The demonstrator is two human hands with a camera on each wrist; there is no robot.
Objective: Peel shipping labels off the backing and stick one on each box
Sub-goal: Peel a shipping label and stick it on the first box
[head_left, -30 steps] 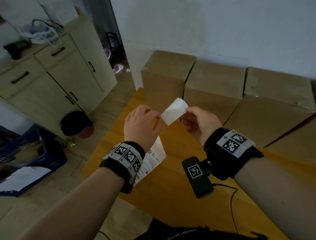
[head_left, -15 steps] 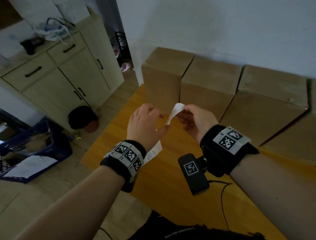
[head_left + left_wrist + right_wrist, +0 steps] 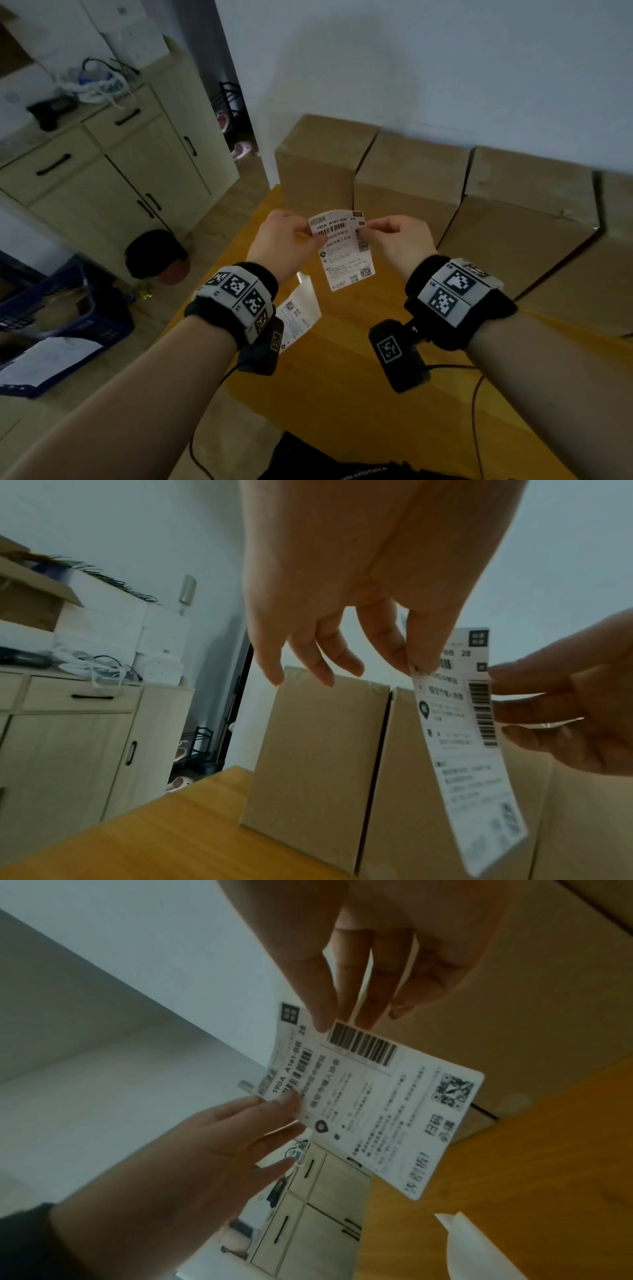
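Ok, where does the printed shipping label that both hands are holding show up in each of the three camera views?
Head: the label sits at centre, pinched between the left hand and the right hand, in front of the boxes.
Left wrist: right of centre, hanging down.
Right wrist: centre, lying slantwise.
Shared landmark: the orange table, seen in all three views.

Black wristbands (image 3: 236, 301) with checkered tags
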